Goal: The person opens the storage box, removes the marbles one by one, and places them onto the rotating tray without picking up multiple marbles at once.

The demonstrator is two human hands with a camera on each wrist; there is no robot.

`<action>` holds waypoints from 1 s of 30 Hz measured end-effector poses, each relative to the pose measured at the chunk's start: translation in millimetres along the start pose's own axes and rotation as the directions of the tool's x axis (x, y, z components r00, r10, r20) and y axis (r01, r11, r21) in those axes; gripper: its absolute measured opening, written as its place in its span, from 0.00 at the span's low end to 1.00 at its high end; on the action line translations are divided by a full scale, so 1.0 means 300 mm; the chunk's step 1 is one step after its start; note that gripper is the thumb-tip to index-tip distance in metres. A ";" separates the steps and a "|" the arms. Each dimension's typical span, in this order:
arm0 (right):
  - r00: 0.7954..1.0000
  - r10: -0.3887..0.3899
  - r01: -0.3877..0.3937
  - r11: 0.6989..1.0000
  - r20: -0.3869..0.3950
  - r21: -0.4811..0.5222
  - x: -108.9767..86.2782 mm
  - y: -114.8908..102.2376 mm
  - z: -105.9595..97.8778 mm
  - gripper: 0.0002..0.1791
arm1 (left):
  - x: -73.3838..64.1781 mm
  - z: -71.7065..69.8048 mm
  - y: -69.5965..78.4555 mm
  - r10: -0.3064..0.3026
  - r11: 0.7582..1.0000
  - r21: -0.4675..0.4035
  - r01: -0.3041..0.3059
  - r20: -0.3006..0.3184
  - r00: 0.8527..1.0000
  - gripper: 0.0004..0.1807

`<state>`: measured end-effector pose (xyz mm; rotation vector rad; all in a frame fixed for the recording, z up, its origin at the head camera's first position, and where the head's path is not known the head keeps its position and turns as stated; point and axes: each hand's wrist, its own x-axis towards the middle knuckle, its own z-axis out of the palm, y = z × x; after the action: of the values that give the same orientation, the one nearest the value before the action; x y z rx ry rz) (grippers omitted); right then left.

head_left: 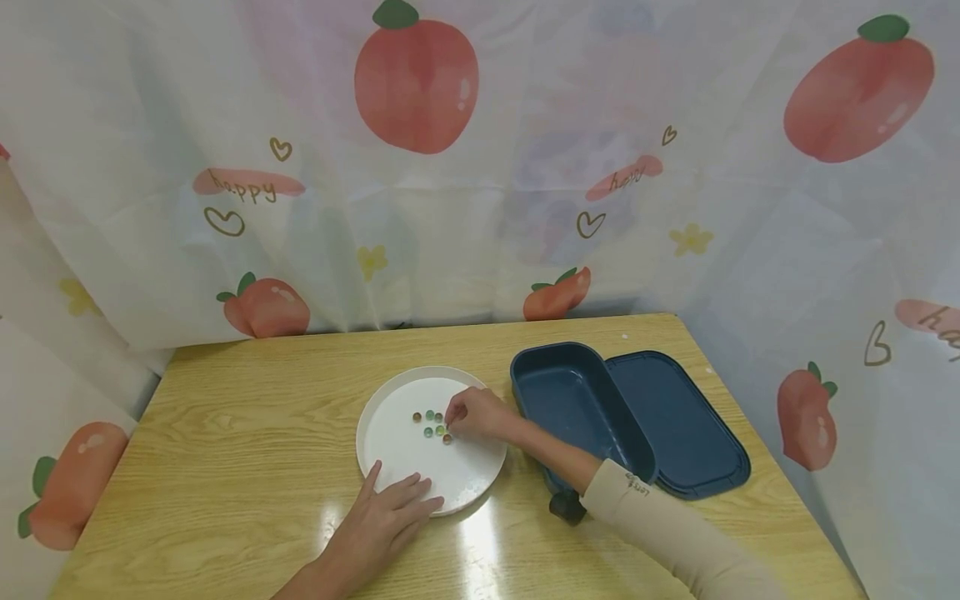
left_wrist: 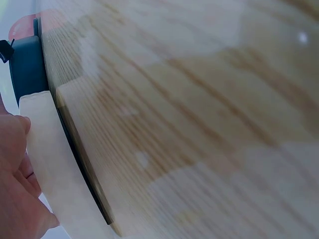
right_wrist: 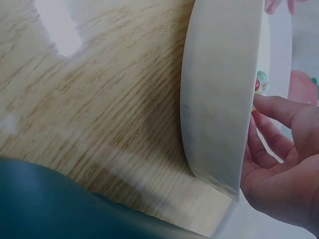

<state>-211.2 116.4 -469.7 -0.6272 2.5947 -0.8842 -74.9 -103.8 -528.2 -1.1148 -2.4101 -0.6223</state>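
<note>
A round white plate (head_left: 405,477) with a raised rim sits on the table and holds several small glass marbles (head_left: 428,432) grouped near its middle. Over the plate's right side, my right hand (head_left: 480,414) has thumb and fingertips brought together at the marbles. In the right wrist view, the thumb and index finger seem to pinch a marble (right_wrist: 253,108), mostly hidden behind the plate's rim. My left hand (head_left: 381,521) lies with fingers spread over the plate's near edge. The left wrist view shows that hand (left_wrist: 15,164) against the rim (left_wrist: 60,169).
To the right of the plate stands a deep dark blue box (head_left: 570,387), its inside visible. A matching flat lid (head_left: 686,425) lies beside it, partly under the box's edge. A small black object (head_left: 567,507) is by the box's near end. Fruit-print cloth (head_left: 450,208) hangs behind the wooden table (head_left: 247,433).
</note>
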 end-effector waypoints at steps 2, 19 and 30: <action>1.000 0.015 -0.015 1.000 0.002 0.004 0.000 -0.001 0.003 0.05 | 0.000 0.000 0.001 -0.001 1.000 0.001 0.001 0.003 1.000 0.18; 0.999 0.006 -0.010 0.992 0.032 0.127 -0.029 0.009 -0.084 0.08 | 0.003 0.000 0.000 0.019 1.000 0.014 -0.019 -0.019 1.000 0.15; 0.997 -0.072 0.070 0.962 -0.004 0.264 -0.217 0.095 -0.279 0.14 | 0.006 0.000 0.007 -0.020 1.000 -0.010 0.020 0.005 1.000 0.17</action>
<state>-200.8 210.7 -414.3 -0.6478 2.4026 -1.2235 -74.3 -101.7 -526.8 -1.0989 -2.4271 -0.6393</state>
